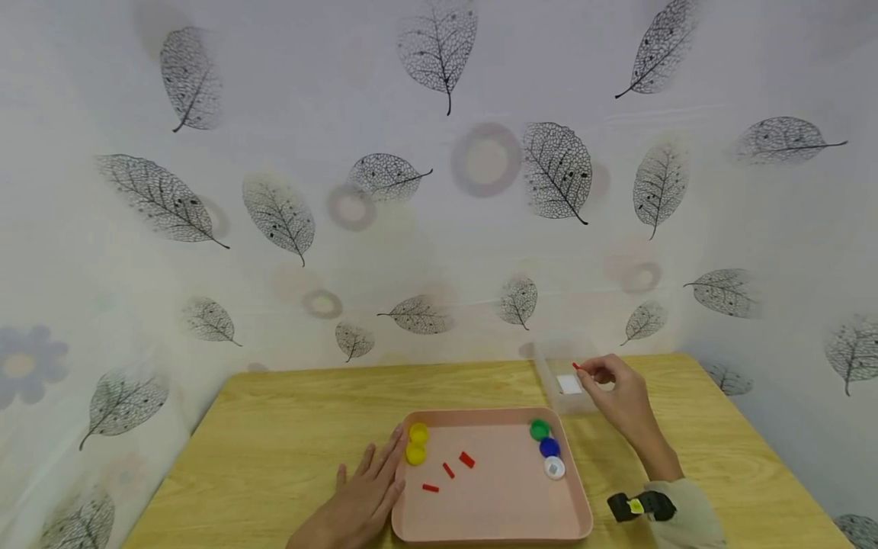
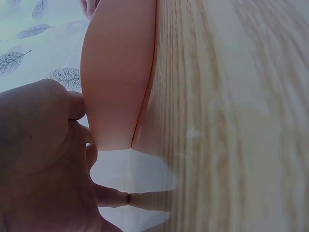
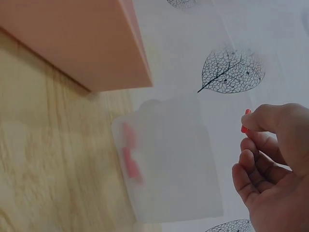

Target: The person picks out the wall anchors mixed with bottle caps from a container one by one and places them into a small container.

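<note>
Between thumb and forefinger my right hand [image 1: 624, 396] pinches a small red piece [image 3: 245, 121], held above a translucent plastic box [image 3: 169, 164]. Blurred red shapes [image 3: 129, 162] show through the wall of that box. My left hand [image 1: 363, 492] lies with straight fingers along the left side of a pink tray [image 1: 507, 511], its fingertips touching the rim. Inside the tray lie two narrow red strips, one [image 1: 430, 488] near the left and another [image 1: 449, 470] beside it. A wider red piece [image 1: 467, 460] is a little farther right.
Two yellow caps [image 1: 416, 454] sit at the tray's left side. Along its right side are a green cap [image 1: 539, 430], a blue cap [image 1: 549, 447] and a white cap [image 1: 554, 467]. A leaf-patterned curtain [image 1: 439, 229] borders the wooden table [image 1: 274, 427].
</note>
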`<act>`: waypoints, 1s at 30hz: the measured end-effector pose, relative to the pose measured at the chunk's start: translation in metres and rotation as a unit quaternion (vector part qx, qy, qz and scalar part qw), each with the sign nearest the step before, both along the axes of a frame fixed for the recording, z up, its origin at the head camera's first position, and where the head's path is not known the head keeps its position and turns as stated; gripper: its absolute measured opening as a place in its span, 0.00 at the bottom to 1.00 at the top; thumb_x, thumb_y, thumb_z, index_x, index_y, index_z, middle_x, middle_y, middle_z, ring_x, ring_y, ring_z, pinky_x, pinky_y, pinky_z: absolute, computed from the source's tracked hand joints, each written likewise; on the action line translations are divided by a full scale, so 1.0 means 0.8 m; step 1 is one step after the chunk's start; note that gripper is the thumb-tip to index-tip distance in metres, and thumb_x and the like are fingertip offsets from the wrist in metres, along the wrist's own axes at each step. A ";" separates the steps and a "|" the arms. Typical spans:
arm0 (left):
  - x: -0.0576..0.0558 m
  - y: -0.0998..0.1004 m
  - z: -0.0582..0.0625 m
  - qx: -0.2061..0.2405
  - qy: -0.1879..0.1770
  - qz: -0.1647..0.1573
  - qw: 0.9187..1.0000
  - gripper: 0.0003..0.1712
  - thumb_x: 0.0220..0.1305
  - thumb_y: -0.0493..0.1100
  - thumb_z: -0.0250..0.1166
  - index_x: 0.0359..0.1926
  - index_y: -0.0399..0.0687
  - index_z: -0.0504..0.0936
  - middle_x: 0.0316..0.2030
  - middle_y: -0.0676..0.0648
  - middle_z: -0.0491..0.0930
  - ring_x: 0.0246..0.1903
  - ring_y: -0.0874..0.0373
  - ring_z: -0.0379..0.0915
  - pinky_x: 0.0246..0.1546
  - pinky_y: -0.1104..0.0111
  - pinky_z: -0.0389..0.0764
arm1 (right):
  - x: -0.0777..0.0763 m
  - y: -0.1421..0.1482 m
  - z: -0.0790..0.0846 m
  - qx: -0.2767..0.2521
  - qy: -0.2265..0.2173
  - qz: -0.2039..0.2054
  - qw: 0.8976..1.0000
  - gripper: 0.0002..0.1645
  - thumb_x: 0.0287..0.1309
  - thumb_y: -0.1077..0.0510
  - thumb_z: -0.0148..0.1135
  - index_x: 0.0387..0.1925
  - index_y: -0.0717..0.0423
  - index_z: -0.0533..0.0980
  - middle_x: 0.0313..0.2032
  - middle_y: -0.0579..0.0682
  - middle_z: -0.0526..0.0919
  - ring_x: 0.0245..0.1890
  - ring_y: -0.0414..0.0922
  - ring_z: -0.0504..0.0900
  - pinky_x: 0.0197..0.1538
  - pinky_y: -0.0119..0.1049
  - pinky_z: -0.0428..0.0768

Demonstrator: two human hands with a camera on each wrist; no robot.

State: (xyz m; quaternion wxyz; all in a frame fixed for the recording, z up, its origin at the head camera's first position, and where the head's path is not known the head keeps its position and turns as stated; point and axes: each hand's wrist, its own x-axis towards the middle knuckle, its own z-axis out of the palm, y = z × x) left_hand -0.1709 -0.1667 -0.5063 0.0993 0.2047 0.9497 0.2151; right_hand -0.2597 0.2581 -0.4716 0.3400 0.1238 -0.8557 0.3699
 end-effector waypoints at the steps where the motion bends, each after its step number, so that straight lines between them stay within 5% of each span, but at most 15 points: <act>1: 0.000 0.000 0.000 0.000 0.000 0.000 1.000 0.35 0.72 0.65 0.29 0.75 0.65 0.37 0.74 0.61 0.33 0.69 0.35 0.41 0.49 0.23 0.38 | -0.001 0.001 -0.002 -0.002 0.000 -0.001 1.000 0.07 0.50 0.67 0.69 0.33 0.60 0.79 0.28 0.47 0.80 0.27 0.39 0.75 0.33 0.23 0.73; 30: 0.002 0.000 0.001 -0.003 0.006 -0.002 1.000 0.34 0.73 0.64 0.30 0.75 0.64 0.38 0.74 0.59 0.35 0.69 0.35 0.41 0.49 0.23 0.39 | -0.010 0.006 -0.025 -0.023 -0.005 -0.036 0.999 0.07 0.49 0.67 0.69 0.31 0.61 0.79 0.26 0.49 0.80 0.25 0.40 0.74 0.32 0.20 0.72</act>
